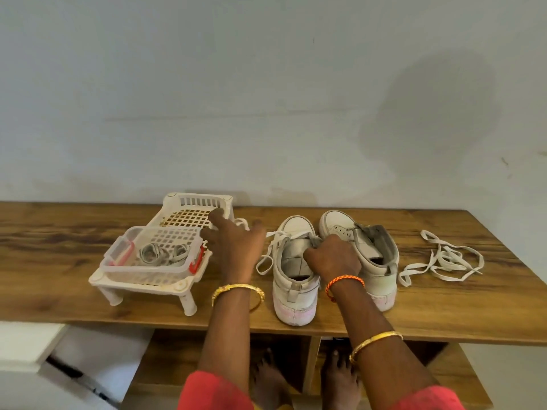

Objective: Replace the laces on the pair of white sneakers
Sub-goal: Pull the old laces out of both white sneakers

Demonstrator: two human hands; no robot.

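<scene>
White leather bunches under the right hand (333, 258), which grips the tongue of the left sneaker (293, 279) and steadies it on the bench (444, 306). Its lace (266, 255) is partly threaded, trailing loose off the left side, directly beside the left hand (233, 244). That hand is released, fingers spread, nearer the lace than the clear basket (154, 255) of coiled laces further left. The right sneaker (367, 255) stands unlaced alongside; a pulled lace (444, 261) lies to its right.
</scene>
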